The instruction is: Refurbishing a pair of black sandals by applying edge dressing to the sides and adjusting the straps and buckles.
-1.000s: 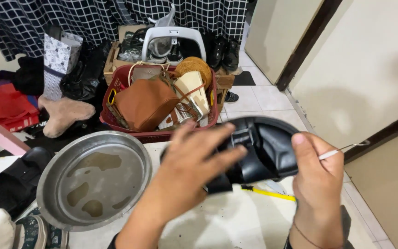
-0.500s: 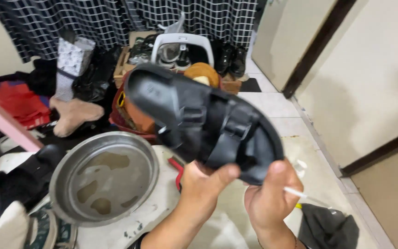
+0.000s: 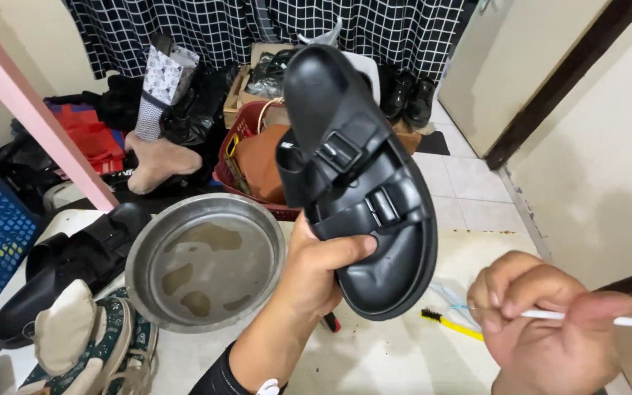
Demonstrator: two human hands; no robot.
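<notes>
The worktop [image 3: 404,358] lay pale and stained beneath both hands. Left of the left hand [image 3: 316,274] sat a wide metal basin [image 3: 206,263] with puddles of murky water in it, and beyond that hand a red basket [image 3: 237,164] held a brown bag. The left hand was clamped around the heel end of a black two-strap sandal [image 3: 356,175], holding it upright above the worktop with its toe pointing away and the buckles facing the camera. The right hand [image 3: 543,322], lower and to the right, was pinched shut on a thin white stick [image 3: 601,318]. A small yellow brush [image 3: 451,324] lay between the hands. The grip covered only the heel, so the long sandal could tip and drop into the basin's dirty water.
</notes>
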